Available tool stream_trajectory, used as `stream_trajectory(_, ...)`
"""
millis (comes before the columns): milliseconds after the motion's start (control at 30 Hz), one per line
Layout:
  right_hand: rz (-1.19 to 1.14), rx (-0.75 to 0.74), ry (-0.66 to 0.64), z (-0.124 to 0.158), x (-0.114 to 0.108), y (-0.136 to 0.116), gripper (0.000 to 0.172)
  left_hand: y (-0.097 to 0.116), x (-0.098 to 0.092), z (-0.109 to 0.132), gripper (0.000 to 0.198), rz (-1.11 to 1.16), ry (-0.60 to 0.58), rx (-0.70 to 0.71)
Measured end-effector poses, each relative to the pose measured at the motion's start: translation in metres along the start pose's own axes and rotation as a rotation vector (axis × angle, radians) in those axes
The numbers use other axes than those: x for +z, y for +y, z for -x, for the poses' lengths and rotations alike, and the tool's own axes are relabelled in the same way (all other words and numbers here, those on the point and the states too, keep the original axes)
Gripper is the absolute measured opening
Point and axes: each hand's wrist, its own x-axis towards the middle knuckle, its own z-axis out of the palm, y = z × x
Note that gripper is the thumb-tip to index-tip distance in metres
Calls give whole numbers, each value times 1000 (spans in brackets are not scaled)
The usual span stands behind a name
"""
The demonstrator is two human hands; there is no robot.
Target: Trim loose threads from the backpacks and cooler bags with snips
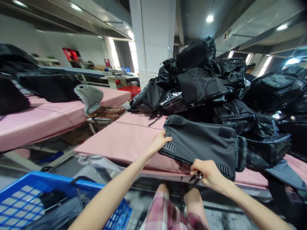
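A black bag point(199, 137) lies on the pink-covered table in front of me, its flat side with ribbed corner feet turned up. My left hand point(160, 142) grips the bag's left edge, the thumb on top and the fingers partly hidden at the side. At the bag's near edge, my right hand point(207, 172) is closed around a small pair of dark thread snips point(197, 177), whose tips point down toward my lap. Whether the right fingers also pinch the bag's edge, I cannot tell.
Behind the bag rises a heap of black bags point(201, 83), some in shiny plastic. A blue plastic crate point(31, 180) with dark pieces stands at lower left. Beyond are a grey-backed chair point(88, 97), a second pink table point(57, 115), a white pillar point(154, 35) and a red crate point(130, 91).
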Motion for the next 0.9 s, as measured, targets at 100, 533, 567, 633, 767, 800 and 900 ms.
stream_trajectory(100,-32,156,346,11,-12,24,20,-22,0,22,25,-36,2,28)
stream_trajectory(533,369,422,607,102,25,74,22,-129,30,94,51,193,-97,-93)
stream_trajectory(567,342,424,621,107,31,65,21,-132,25,95,54,229,-106,-129)
stream_trajectory(633,292,438,634,117,43,47,20,-130,9,90,56,258,-48,-183)
stream_trajectory(767,124,461,558,139,65,14,18,-100,-10,56,52,152,142,-134)
stream_trajectory(800,71,466,528,145,69,8,18,-92,-8,45,51,109,113,-114)
stream_trajectory(900,-50,491,457,160,76,-3,16,-78,7,18,44,-22,38,-116)
